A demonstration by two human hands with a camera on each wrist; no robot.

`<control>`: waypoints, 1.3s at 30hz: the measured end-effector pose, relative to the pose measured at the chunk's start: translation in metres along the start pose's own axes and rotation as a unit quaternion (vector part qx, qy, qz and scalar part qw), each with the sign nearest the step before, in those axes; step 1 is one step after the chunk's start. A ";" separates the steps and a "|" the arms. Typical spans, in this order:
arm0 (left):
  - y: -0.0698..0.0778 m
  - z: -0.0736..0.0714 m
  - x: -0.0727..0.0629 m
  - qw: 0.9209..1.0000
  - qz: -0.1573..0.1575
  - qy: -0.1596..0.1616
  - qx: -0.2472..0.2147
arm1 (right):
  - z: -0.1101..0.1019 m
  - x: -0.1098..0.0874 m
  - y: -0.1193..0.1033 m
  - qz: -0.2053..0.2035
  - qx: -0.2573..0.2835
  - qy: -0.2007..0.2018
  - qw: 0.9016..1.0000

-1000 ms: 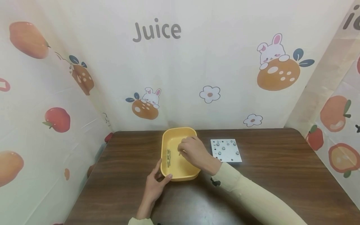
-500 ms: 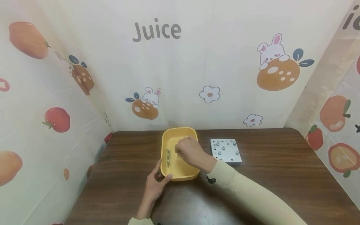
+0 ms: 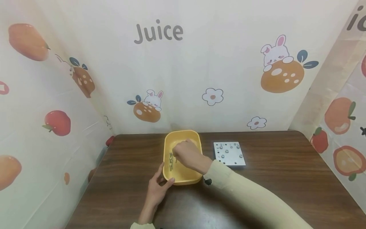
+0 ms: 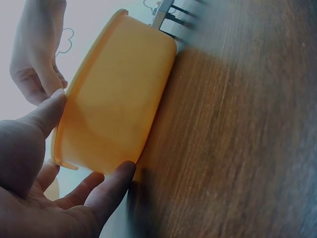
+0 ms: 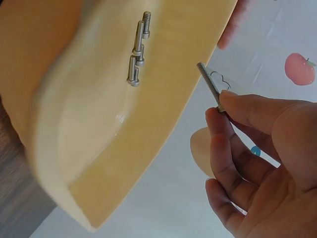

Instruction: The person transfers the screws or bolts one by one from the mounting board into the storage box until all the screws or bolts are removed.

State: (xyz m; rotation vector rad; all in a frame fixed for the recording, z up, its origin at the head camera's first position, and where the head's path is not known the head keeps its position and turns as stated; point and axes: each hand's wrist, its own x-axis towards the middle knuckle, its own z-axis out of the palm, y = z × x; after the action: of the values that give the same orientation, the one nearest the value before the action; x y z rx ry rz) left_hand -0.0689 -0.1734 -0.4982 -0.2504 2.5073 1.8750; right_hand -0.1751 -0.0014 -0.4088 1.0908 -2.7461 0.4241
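My right hand (image 3: 188, 155) is above the yellow plastic tray (image 3: 183, 182). In the right wrist view, that hand (image 5: 262, 153) pinches a threaded metal screw (image 5: 210, 84) by its head between thumb and index finger, shank pointing away. Several more socket-head screws (image 3: 171, 162) lie in a line along the tray's left side; the right wrist view shows these loose screws (image 5: 137, 44) up close. With thumb and fingers, my left hand (image 3: 157, 187) grips the tray's near left corner. The left wrist view has its thumb at the rim and fingers against the wall.
A silver metal plate (image 3: 229, 154) with holes and several screws standing in it sits to the right of the tray. The dark wood table (image 3: 274, 171) runs back to a curtain printed with fruit and rabbits (image 3: 213, 63).
My right hand has moved left across the tray toward the row of screws, still pinching its screw. The left hand stays at the tray corner. Tray and plate have not moved.
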 end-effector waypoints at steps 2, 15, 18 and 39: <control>0.000 0.000 0.000 1.000 0.003 -0.003 -0.002 | 0.001 0.002 -0.001 0.001 0.000 -0.001 1.000; 0.000 -0.001 0.000 1.000 0.000 -0.002 0.003 | 0.008 0.018 -0.002 0.035 -0.020 -0.050 0.998; 0.001 0.000 0.000 1.000 -0.001 -0.002 0.004 | 0.010 0.020 0.000 0.047 -0.033 -0.063 0.996; 0.003 -0.001 0.000 1.000 -0.009 -0.001 0.002 | 0.019 0.038 0.001 0.096 -0.059 -0.174 0.978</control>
State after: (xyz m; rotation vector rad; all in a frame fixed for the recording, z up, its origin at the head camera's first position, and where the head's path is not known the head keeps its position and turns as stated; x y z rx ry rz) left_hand -0.0688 -0.1733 -0.4954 -0.2698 2.4998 1.8626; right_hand -0.2046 -0.0311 -0.4176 0.9527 -3.1491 0.0946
